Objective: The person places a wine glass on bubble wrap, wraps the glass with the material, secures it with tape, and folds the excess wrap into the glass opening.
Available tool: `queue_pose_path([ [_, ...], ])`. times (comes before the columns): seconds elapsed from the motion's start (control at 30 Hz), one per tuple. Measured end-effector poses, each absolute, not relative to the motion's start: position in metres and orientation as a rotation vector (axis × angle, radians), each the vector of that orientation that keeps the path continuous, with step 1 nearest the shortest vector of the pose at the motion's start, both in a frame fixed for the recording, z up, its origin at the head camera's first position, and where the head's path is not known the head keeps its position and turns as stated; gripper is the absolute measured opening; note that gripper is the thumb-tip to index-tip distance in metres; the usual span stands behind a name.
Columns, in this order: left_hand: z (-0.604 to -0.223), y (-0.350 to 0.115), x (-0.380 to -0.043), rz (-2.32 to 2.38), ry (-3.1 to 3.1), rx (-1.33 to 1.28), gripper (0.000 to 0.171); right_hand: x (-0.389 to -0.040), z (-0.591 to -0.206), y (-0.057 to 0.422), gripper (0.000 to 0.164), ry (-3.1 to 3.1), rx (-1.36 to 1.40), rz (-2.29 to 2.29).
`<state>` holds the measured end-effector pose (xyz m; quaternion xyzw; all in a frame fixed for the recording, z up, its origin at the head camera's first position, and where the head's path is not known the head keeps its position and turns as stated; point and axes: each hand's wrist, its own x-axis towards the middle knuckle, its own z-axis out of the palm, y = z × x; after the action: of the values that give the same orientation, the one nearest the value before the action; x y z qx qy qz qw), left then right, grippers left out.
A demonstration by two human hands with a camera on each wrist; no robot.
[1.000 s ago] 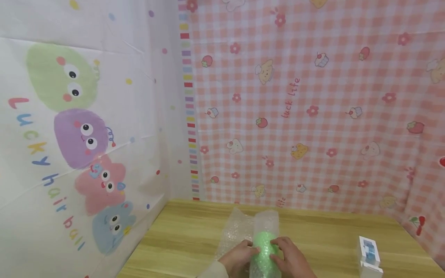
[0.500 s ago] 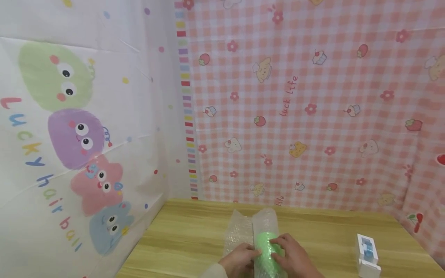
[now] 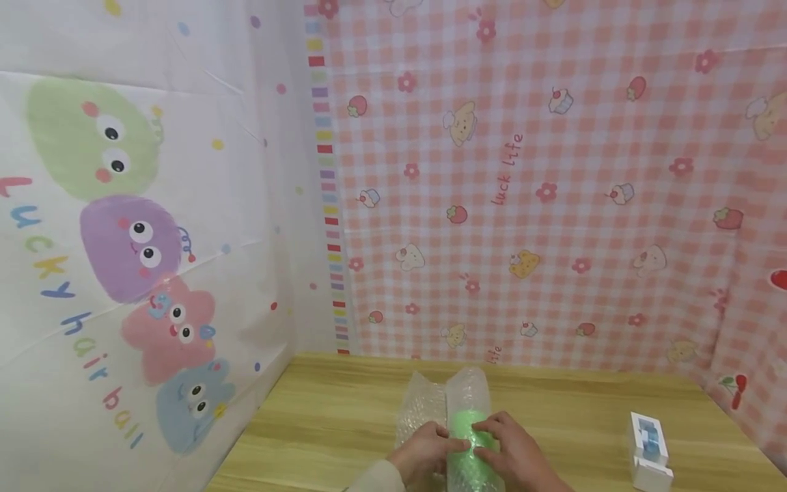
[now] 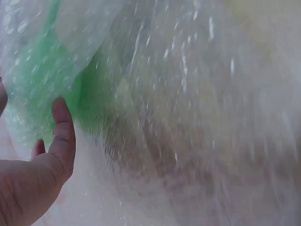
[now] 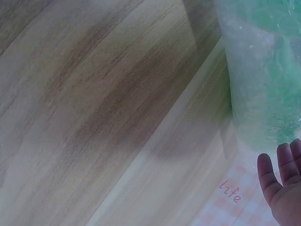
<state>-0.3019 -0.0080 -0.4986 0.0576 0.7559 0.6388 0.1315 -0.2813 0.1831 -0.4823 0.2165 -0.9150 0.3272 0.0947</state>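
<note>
Lying between both hands [image 3: 424, 451] [image 3: 518, 452]: green bundle [image 3: 468, 471].

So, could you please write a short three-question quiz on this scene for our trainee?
1. Which colour shows through the bubble wrap? A) red B) green C) black
2. Fill in: the white-and-blue item is nearer the person's ____ hand.
3. True or false: the left hand is holding that item.

Key: 1. B. 2. Right; the right hand is nearer. 3. False; it touches the bubble wrap.
</note>
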Motion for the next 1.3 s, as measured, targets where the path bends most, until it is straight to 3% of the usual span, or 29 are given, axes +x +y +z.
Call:
queue_pose_path([
  [0.53,-0.5,-0.024,-0.305,1.758,2.193,0.154,0.03,-0.283,-0.482,0.179,0.032,-2.67,0.728,0.917],
  [0.8,-0.499,-0.024,-0.303,1.776,2.142,0.151,0.022,-0.283,-0.482,0.176,0.033,-2.675,0.733,0.92],
  [1.3,-0.501,-0.028,-0.302,1.794,2.029,0.143,0.032,-0.288,-0.486,0.174,0.027,-2.707,0.702,0.976],
])
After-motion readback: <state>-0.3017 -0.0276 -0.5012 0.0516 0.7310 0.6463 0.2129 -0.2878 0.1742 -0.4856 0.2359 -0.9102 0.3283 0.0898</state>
